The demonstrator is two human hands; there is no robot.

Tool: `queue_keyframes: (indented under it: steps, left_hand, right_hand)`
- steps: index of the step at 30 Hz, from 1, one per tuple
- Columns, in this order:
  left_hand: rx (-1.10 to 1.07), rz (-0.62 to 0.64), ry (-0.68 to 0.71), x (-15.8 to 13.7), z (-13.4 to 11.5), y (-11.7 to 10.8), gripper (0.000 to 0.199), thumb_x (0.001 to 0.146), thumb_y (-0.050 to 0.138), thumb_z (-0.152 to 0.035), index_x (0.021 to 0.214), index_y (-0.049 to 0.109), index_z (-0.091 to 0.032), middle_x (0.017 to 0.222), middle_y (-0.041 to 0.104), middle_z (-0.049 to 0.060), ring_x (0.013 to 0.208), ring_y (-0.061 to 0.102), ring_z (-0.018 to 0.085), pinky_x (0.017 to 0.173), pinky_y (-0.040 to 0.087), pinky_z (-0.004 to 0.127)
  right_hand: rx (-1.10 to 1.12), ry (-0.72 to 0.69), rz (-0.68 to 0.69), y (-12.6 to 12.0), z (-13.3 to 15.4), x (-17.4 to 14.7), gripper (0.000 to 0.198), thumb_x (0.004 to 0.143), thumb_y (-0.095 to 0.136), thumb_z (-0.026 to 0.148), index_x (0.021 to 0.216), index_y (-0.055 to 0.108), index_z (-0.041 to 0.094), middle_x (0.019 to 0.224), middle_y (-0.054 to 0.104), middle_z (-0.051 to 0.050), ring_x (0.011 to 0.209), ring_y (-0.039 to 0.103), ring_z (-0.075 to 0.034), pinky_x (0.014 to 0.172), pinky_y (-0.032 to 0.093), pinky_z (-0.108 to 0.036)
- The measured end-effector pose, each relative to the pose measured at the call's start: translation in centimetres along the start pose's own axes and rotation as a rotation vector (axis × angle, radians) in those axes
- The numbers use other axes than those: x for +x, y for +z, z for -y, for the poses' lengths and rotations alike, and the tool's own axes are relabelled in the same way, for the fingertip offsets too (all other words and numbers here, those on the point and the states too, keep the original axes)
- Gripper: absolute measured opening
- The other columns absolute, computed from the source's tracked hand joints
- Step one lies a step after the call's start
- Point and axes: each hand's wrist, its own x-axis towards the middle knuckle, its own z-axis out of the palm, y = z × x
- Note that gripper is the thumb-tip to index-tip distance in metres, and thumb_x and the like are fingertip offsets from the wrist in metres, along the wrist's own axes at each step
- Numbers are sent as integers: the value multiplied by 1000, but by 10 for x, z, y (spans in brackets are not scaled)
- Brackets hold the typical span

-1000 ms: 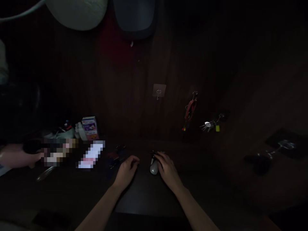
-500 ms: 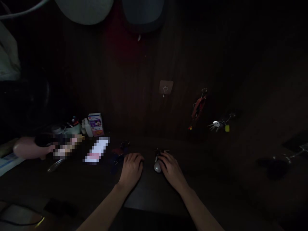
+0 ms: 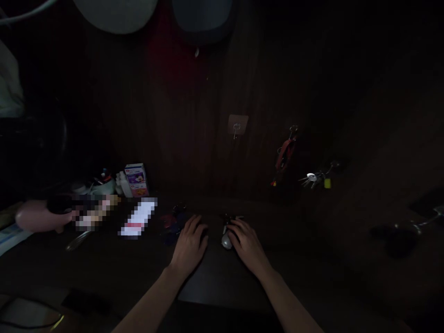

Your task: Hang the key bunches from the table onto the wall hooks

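Note:
My left hand point(image 3: 189, 243) lies palm down on the dark shelf point(image 3: 208, 284) with its fingers a little apart and nothing in it. Just left of its fingertips is a dim bunch of red and blue items point(image 3: 169, 229), perhaps keys with tags. My right hand point(image 3: 247, 243) rests palm down, fingers stretched over the edge of a key bunch point(image 3: 225, 226). A rounded silvery fob point(image 3: 226, 241) lies at its thumb. Part of this bunch is hidden under the fingers.
On the back panel are a bare hook point(image 3: 236, 127), a hook with a reddish strap point(image 3: 285, 155) and hanging keys point(image 3: 312, 178). Leftward stand a small carton point(image 3: 137, 179), a blurred-out white card point(image 3: 138, 217) and a pink hair dryer-like object point(image 3: 40, 216).
The fingers of my left hand have straightened and spread slightly, uncovering more of the red and blue bunch. My right hand stays by the keys. The view has shifted a little.

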Motion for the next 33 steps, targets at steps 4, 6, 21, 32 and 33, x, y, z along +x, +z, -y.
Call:
queue_keyframes:
  steps: [4, 6, 21, 32, 33]
  left_hand:
    - [-120, -4, 46, 2, -2, -5, 23, 86, 45, -16, 104, 58, -21, 124, 55, 9, 120, 48, 26, 95, 47, 45]
    - [-153, 5, 53, 2, -4, -7, 23, 86, 44, -15, 101, 59, -22, 120, 57, 8, 116, 51, 24, 93, 48, 44]
    - [245, 87, -161, 21, 28, 5, 43, 85, 51, -39, 121, 55, -17, 128, 57, 17, 127, 41, 35, 103, 28, 56]
    - [248, -13, -204, 35, 31, -5, 41, 86, 50, -38, 118, 57, -12, 128, 55, 20, 127, 40, 36, 104, 26, 57]
    - [243, 5, -199, 37, 33, -5, 42, 86, 51, -39, 118, 57, -13, 128, 56, 20, 128, 39, 37, 105, 24, 58]
  right_hand:
    - [12, 19, 3, -2, 1, 0, 25, 91, 44, 29, 108, 62, 26, 118, 61, -7, 120, 49, -24, 95, 43, -44]
    - [18, 21, 3, -2, 1, 0, 25, 91, 43, 29, 107, 62, 25, 118, 61, -7, 120, 49, -24, 95, 43, -44]
    - [26, 105, -113, 7, -8, 3, 25, 91, 39, 26, 83, 62, 21, 102, 65, -7, 102, 57, -23, 86, 45, -39]
    - [18, 117, -69, 4, -8, 4, 23, 91, 39, 27, 84, 61, 22, 103, 64, -7, 103, 57, -23, 84, 44, -38]
    - [14, 117, -62, 4, -8, 4, 22, 91, 40, 27, 84, 61, 22, 103, 64, -7, 103, 57, -23, 84, 44, -38]
